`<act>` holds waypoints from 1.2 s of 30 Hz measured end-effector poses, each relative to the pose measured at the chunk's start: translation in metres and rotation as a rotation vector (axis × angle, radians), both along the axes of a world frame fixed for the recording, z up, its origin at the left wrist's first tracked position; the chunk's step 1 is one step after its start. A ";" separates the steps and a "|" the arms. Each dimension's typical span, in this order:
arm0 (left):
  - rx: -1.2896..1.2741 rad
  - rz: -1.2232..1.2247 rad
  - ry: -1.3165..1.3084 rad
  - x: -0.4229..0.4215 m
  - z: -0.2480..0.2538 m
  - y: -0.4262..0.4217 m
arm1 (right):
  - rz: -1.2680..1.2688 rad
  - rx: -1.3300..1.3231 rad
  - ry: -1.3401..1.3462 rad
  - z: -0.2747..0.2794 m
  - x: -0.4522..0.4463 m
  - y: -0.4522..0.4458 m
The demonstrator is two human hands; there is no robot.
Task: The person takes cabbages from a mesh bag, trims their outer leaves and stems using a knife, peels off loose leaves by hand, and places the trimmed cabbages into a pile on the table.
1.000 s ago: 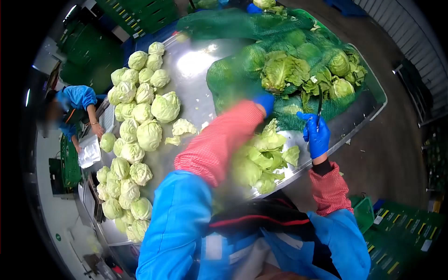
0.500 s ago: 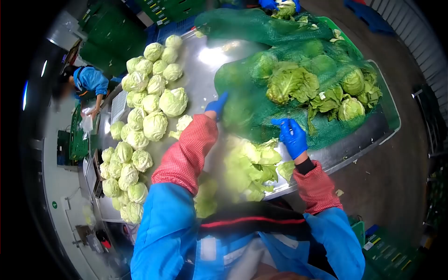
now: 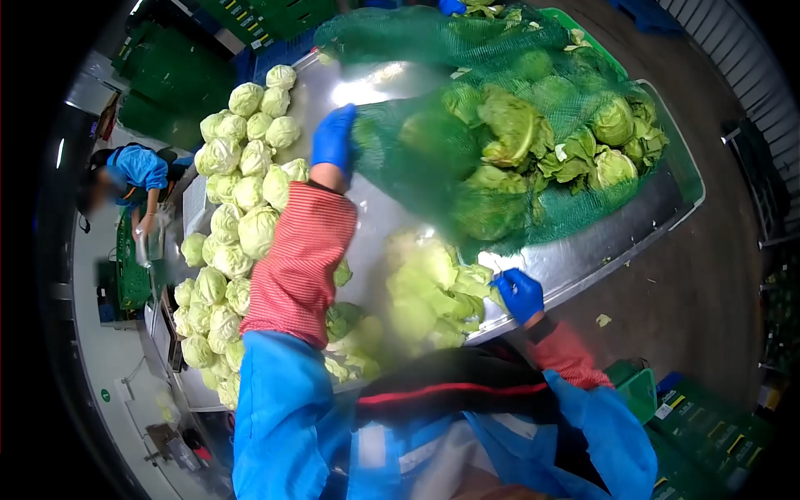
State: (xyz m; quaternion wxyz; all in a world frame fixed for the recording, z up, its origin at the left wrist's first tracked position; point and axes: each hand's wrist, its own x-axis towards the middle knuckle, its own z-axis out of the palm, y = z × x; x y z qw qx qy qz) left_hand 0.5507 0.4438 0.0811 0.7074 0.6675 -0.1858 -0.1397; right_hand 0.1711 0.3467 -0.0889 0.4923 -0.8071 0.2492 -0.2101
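My left hand (image 3: 333, 140), in a blue glove, is closed on the end of a green net bag (image 3: 400, 137) and holds it stretched leftward over the metal table. Several cabbages (image 3: 613, 121) with loose outer leaves lie in and on the net at the right. My right hand (image 3: 518, 293), also gloved in blue, has its fingers curled beside a heap of pale loose leaves (image 3: 433, 287) at the near edge. Something thin shows at its fingertips, too small to make out.
Several trimmed cabbages (image 3: 257, 232) are piled along the left side of the metal table (image 3: 379, 208). Beyond them a person in blue (image 3: 142, 167) stands at another work surface. Another blue-gloved hand (image 3: 452, 7) shows at the top edge. Green crates (image 3: 708, 429) stand at the lower right.
My left hand has moved up and left, drawing the net's end with it. My right hand has come down from the net to the loose leaves. The cabbages near the net's middle have shifted.
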 end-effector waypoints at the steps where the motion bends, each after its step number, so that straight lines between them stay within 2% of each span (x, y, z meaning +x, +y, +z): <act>1: 0.199 0.026 -0.171 0.040 -0.036 0.028 | 0.002 -0.050 -0.018 0.009 -0.006 0.007; 2: 0.397 0.049 -0.348 0.075 -0.070 0.051 | 0.001 -0.100 -0.039 0.022 -0.009 0.011; 4: 1.127 0.116 -0.385 0.061 -0.083 0.077 | -0.057 -0.119 -0.102 0.034 -0.014 0.008; 6: 1.306 0.093 -0.332 0.056 -0.140 0.098 | -0.107 -0.149 -0.125 0.055 -0.010 -0.012; 8: 1.234 0.050 -0.195 0.043 -0.161 0.093 | -0.230 -0.366 -0.132 0.072 0.002 -0.043; 9: 1.078 0.131 -0.261 0.036 -0.165 0.084 | -0.259 -0.367 -0.213 0.082 0.012 -0.061; 11: 0.894 0.314 -0.870 0.003 -0.103 0.044 | -0.319 -0.369 -0.288 0.094 0.032 -0.098; 12: 0.636 0.240 -0.974 -0.015 -0.067 0.021 | -0.353 -0.370 -0.278 0.096 0.040 -0.116; 13: 0.377 0.163 -1.058 -0.036 -0.035 0.000 | -0.374 -0.249 -0.301 0.094 0.049 -0.133; 14: 0.253 0.033 -1.062 -0.058 -0.015 -0.020 | -0.392 -0.128 -0.323 0.092 0.057 -0.150; 15: 0.210 -0.186 -0.963 -0.077 -0.013 -0.036 | -0.363 -0.179 -0.313 0.079 0.064 -0.169; 16: 0.107 -0.376 -0.541 -0.106 -0.017 -0.056 | -0.335 -0.231 -0.307 0.066 0.069 -0.186; 17: 0.003 -0.548 -0.113 -0.133 -0.021 -0.074 | -0.331 -0.085 -0.043 0.065 0.072 -0.197; 18: 0.047 -0.632 -0.003 -0.140 -0.049 -0.088 | -0.322 0.062 0.218 0.064 0.072 -0.206; 19: 0.162 -0.614 0.200 -0.150 -0.076 -0.100 | -0.329 -0.012 0.204 0.026 0.069 -0.220; 21: 0.488 -0.834 -0.364 -0.133 -0.188 -0.110 | -0.360 -0.056 0.292 0.012 0.048 -0.211; 23: 0.345 -0.698 0.245 -0.160 -0.200 -0.096 | -0.350 -0.058 0.366 0.005 0.024 -0.196; 24: 0.241 -0.538 0.733 -0.178 -0.189 -0.092 | -0.324 -0.037 0.397 0.002 0.013 -0.186; 25: 0.201 -0.595 0.806 -0.183 -0.192 -0.092 | -0.285 0.021 0.439 0.010 0.006 -0.175; 27: 0.107 -0.694 0.942 -0.188 -0.196 -0.091 | -0.290 0.082 0.294 0.007 -0.007 -0.158; 29: 0.258 -0.766 0.660 -0.197 -0.147 -0.091 | -0.282 0.092 0.136 0.012 -0.008 -0.136; 30: 0.339 -0.779 0.524 -0.201 -0.131 -0.086 | -0.287 0.047 0.161 0.038 -0.003 -0.117; 32: 0.340 -0.763 0.330 -0.192 -0.143 -0.079 | -0.304 -0.054 0.008 0.051 0.001 -0.091; 34: 0.263 -0.653 0.235 -0.188 -0.091 -0.052 | -0.273 -0.232 -0.098 0.089 0.009 -0.059; 36: 0.126 -0.541 0.096 -0.179 -0.061 -0.023 | -0.217 -0.265 -0.267 0.127 0.025 -0.024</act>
